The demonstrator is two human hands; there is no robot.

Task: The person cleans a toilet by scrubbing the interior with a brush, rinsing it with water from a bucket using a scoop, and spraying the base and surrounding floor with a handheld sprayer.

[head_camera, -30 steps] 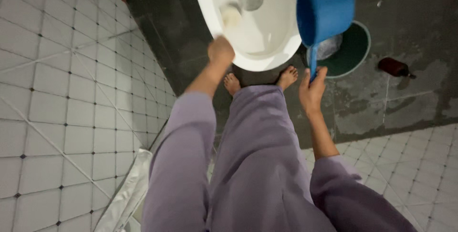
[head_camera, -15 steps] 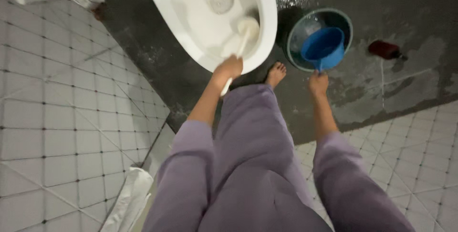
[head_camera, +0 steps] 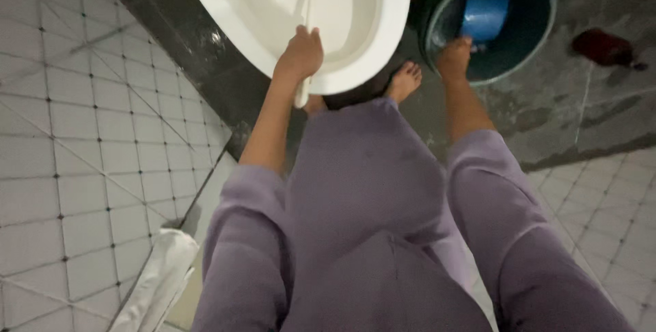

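Left hand clenched round white toilet brush, handle running up into white toilet bowl, bristle head near top edge. Right hand gripping blue dipper, lowered inside dark bucket. Scrubbing seemingly underway, rinsing likely left. Bowl pale, glossy, no obvious stains; dipper plastic, partly hidden.

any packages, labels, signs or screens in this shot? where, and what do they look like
No signs, screens or readable labels in view.
Dark red bottle: lying on the wet dark floor, far right of the green bucket; small, rounded, blurred, no label can be made out.
White bag or wrapping: bottom left by the tiled wall; crumpled, plain white; what it is cannot be told.
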